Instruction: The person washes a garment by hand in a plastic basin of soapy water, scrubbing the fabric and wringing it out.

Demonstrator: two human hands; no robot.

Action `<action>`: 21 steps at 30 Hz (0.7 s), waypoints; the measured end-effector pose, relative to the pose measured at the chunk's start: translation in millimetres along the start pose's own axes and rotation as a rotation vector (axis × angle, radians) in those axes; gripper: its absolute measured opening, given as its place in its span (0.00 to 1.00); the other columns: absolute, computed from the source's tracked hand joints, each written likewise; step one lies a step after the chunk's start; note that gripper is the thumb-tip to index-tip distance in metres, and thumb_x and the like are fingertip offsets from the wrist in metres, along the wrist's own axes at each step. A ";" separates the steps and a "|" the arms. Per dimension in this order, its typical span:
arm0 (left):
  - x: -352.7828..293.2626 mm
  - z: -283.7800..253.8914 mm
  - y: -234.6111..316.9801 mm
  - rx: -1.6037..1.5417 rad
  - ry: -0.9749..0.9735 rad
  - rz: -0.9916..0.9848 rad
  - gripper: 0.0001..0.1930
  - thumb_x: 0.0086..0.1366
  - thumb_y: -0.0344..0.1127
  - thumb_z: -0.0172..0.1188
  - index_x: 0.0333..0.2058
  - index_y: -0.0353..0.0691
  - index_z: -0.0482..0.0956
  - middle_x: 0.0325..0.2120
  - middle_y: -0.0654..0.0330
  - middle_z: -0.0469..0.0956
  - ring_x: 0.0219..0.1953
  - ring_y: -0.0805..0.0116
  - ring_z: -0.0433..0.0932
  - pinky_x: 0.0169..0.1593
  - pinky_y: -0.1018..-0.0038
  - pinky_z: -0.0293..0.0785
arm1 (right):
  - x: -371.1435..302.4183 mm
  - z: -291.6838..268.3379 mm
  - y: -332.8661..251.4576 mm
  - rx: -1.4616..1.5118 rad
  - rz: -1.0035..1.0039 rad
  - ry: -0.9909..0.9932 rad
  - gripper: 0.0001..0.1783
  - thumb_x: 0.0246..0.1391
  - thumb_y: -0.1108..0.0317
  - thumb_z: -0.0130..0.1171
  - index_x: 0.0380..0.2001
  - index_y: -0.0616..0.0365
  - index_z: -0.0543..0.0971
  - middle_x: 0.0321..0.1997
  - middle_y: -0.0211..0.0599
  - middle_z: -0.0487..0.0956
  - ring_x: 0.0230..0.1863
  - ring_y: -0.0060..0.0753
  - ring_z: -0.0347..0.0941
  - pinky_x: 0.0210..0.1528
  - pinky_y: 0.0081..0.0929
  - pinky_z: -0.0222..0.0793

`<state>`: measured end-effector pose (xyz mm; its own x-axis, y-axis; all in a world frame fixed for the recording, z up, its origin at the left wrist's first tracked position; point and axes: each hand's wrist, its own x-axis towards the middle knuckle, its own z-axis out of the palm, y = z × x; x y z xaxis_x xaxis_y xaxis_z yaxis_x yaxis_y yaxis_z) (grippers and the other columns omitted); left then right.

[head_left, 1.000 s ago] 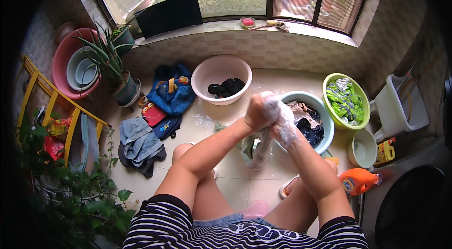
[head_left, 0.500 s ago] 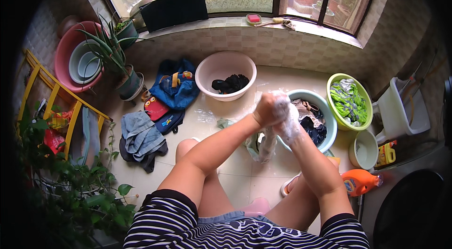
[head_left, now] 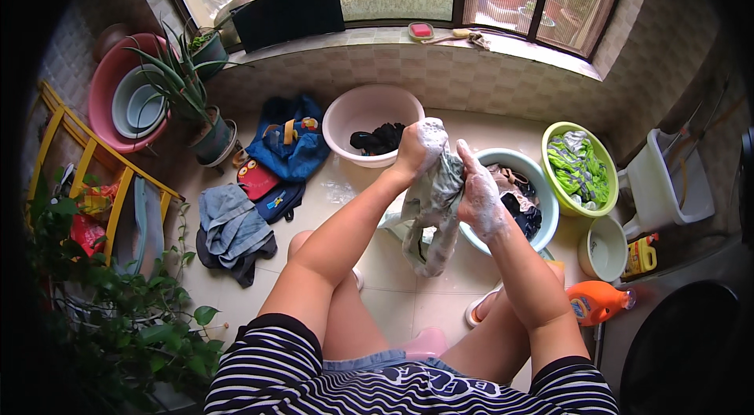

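one cloth [head_left: 431,215] hangs lengthwise from the left hand [head_left: 424,147], clamped on its top, the right hand [head_left: 481,197] (unclenched) at its right.

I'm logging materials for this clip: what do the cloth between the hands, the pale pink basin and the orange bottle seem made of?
Cloth: fabric, matte and wet-looking, hanging in limp, creased folds; the fibre can't be told.
Pale pink basin: probably smooth plastic, from its even colour and rounded rim.
Orange bottle: likely moulded plastic, slightly glossy, given its uniform colour and rounded shape.
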<state>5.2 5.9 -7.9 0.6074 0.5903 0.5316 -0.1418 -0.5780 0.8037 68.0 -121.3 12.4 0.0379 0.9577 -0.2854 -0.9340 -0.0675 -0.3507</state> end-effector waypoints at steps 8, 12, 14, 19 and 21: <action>13.3 -34.8 4.0 -0.576 0.021 -0.431 0.14 0.59 0.32 0.49 0.44 0.37 0.66 0.31 0.61 0.70 0.33 0.74 0.70 0.39 0.79 0.69 | 3.2 -20.7 -17.5 -0.620 -0.291 0.045 0.14 0.56 0.62 0.47 0.40 0.61 0.70 0.40 0.36 0.73 0.39 0.28 0.69 0.46 0.28 0.67; 9.8 -47.9 23.6 -0.526 -0.186 -0.533 0.12 0.59 0.36 0.52 0.39 0.37 0.70 0.29 0.63 0.70 0.32 0.77 0.68 0.37 0.82 0.67 | 9.6 -23.3 -25.6 -0.403 -0.439 0.008 0.12 0.57 0.63 0.46 0.35 0.62 0.71 0.36 0.37 0.72 0.37 0.26 0.67 0.43 0.25 0.66; 7.9 -49.7 29.3 -0.430 -0.293 -0.475 0.12 0.57 0.37 0.54 0.37 0.37 0.71 0.28 0.65 0.70 0.31 0.77 0.67 0.37 0.82 0.66 | 11.9 -28.5 -32.0 -0.302 -0.468 0.026 0.12 0.57 0.62 0.45 0.35 0.62 0.71 0.37 0.38 0.73 0.39 0.28 0.68 0.44 0.28 0.65; 6.5 -56.0 24.8 -0.245 -0.510 -0.378 0.15 0.53 0.38 0.60 0.38 0.37 0.73 0.30 0.65 0.72 0.33 0.78 0.69 0.38 0.81 0.67 | 12.8 -32.4 -40.4 -0.198 -0.492 -0.007 0.18 0.58 0.58 0.43 0.38 0.64 0.71 0.40 0.45 0.74 0.42 0.40 0.70 0.50 0.37 0.64; 3.7 -49.8 16.1 -0.435 -0.369 -0.458 0.14 0.54 0.36 0.58 0.39 0.36 0.72 0.32 0.64 0.73 0.35 0.76 0.70 0.40 0.79 0.67 | 12.6 -33.8 -34.8 -0.220 -0.515 0.011 0.19 0.58 0.57 0.42 0.39 0.65 0.71 0.41 0.46 0.74 0.43 0.41 0.70 0.50 0.37 0.64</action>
<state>-33.8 26.8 20.3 0.8930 0.4468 0.0539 -0.0615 0.0026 0.9981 113.0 -116.3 -9.1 0.4749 0.8792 -0.0371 -0.6977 0.3505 -0.6248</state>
